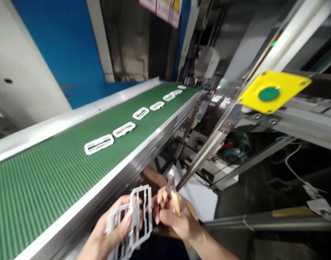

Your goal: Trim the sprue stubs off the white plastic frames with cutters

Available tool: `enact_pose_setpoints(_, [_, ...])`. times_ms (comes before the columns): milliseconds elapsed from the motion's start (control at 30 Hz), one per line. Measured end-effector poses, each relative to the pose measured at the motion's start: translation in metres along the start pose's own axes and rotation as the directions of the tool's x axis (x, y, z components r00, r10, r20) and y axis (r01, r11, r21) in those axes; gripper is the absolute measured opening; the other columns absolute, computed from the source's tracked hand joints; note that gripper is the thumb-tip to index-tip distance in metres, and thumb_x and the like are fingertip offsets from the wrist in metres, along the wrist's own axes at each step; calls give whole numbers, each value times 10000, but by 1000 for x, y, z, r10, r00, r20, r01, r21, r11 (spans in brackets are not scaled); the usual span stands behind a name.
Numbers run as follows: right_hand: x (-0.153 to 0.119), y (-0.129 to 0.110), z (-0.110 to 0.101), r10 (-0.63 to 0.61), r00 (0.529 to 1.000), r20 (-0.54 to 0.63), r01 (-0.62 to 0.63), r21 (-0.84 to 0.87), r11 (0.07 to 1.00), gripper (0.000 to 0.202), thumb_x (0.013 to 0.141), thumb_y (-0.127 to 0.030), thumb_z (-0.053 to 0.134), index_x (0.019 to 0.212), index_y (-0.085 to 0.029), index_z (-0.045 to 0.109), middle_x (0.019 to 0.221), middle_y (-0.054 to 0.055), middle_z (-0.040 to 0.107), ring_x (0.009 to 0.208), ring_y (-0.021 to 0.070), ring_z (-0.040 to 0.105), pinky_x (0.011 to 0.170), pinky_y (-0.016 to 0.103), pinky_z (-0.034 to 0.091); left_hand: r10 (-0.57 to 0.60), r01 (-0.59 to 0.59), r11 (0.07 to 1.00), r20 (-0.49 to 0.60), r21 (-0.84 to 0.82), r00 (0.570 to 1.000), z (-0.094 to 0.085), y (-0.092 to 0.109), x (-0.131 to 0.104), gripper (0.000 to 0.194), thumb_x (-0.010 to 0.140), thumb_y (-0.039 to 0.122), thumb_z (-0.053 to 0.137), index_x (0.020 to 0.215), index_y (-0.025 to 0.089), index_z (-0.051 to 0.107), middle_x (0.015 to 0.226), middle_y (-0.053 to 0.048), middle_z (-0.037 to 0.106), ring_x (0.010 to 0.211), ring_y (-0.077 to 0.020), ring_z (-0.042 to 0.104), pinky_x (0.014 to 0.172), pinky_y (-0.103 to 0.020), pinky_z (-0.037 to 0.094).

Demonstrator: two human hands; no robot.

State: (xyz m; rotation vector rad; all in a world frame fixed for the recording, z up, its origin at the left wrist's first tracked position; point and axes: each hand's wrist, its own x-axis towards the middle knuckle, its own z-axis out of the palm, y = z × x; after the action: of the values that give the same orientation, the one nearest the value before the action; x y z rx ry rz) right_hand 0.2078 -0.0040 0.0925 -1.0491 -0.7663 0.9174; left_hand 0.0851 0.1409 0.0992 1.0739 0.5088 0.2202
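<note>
My left hand point(114, 225) grips a few white plastic frames point(150, 216), stacked unevenly, with the thumb across their near face. The outermost frame stands tilted, its long slots showing. Close on the right, my right hand point(176, 216) is closed round a pair of nippers point(175, 201) with yellowish handles. Their metal jaws point(171, 177) point up and away from the frames. The right fingertips come close to the edge of the outer frame; whether they touch it I cannot tell.
A green ribbed conveyor belt point(65, 169) runs along the left, carrying several white frames point(99, 144) in a line. Its metal side rail point(122, 164) lies between belt and hands. A yellow plate with a green button point(268, 94) sits on the metal framework at right.
</note>
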Motion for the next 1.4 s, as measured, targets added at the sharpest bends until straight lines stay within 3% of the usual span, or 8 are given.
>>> enact_pose_setpoints(133, [-3,7,0,31,989,-143,-61,-210,976,219,768,-296,639,785,-174,458,654,-32,448,575,83,406,560,217,367,-135,134,988,-7,-70,991,17,-33,-22,430,768,430,637,1107,212,489,730,-9,585,562,-131,527,560,-269,454])
enact_pose_setpoints(267, [-22,30,-4,-38,955,-293,-144,-572,807,122,787,-226,577,810,-180,466,659,-34,476,556,84,447,549,207,394,49,0,944,-142,330,989,2,-49,-11,312,827,399,574,1066,212,504,782,9,545,678,-131,496,638,-236,403])
enact_pose_setpoints(400, [-47,53,1,-88,979,-183,-85,-764,639,125,799,-187,532,908,-192,470,692,-22,527,591,99,512,602,209,434,94,-56,804,-34,592,995,-16,-57,-12,169,890,353,452,970,213,503,750,25,504,671,-137,463,627,-241,375])
enact_pose_setpoints(600, [-61,64,10,-187,982,19,109,-868,484,152,768,-131,497,900,-189,451,642,-28,461,558,101,484,600,210,433,33,-87,755,95,650,995,-10,-66,-15,204,907,367,414,963,211,532,835,10,570,724,-143,511,658,-244,389])
enact_pose_setpoints(800, [-61,67,12,-191,975,117,194,-867,459,147,738,-117,474,850,-193,419,639,-18,457,558,115,485,571,224,426,67,-127,690,112,713,992,-8,-70,-15,174,913,329,413,839,198,502,751,19,541,665,-125,483,623,-227,367])
enact_pose_setpoints(1067, [-67,75,9,-105,976,190,216,-811,544,96,770,-162,484,842,-195,429,652,-14,516,555,111,509,559,216,437,35,-147,606,158,782,987,-6,-83,-20,187,934,276,343,763,209,374,715,22,453,605,-124,398,572,-253,308])
enact_pose_setpoints(1267, [-68,60,-5,74,977,199,108,-766,634,139,780,-240,542,893,-191,477,733,-2,589,637,109,573,642,203,470,-2,-127,621,163,773,987,-9,-82,-15,237,931,282,313,718,202,378,674,20,442,596,-132,397,578,-268,311])
enact_pose_setpoints(1400, [-57,37,-29,258,958,123,-39,-837,546,197,800,-242,551,982,-184,503,885,24,617,740,117,586,717,218,468,-25,-133,659,199,741,980,-11,-78,-11,217,922,259,325,729,198,403,687,16,457,621,-136,400,597,-266,324])
